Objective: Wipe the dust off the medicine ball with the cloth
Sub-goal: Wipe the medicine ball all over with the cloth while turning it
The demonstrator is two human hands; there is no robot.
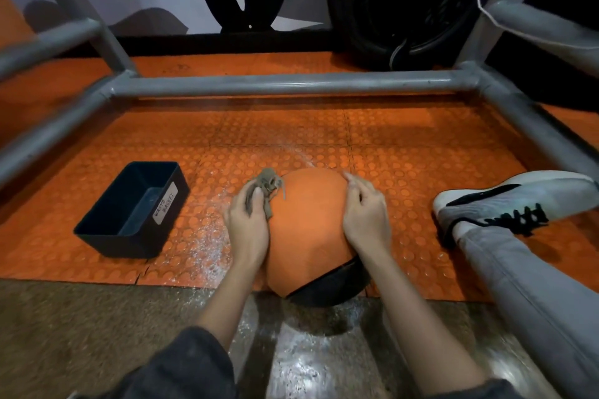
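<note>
- Head view: the medicine ball, orange with a black band low on its near right side, sits on the near edge of the orange studded mat, where the mat meets the grey floor.
- The left hand lies against the ball's left flank, forearm reaching straight forward. Its thumb and fingers are curled round the brownish cloth, which bunches out past the fingertips onto the ball's upper left.
- The right hand rests palm-down on the ball's upper right. Its fingers are loosely spread, follow the curve and grip nothing.
- A dark bin with a white label stands on the mat, left of the ball and apart from it.
- A white and black shoe lies on the mat to the right.
- A grey tube frame crosses beyond.
</note>
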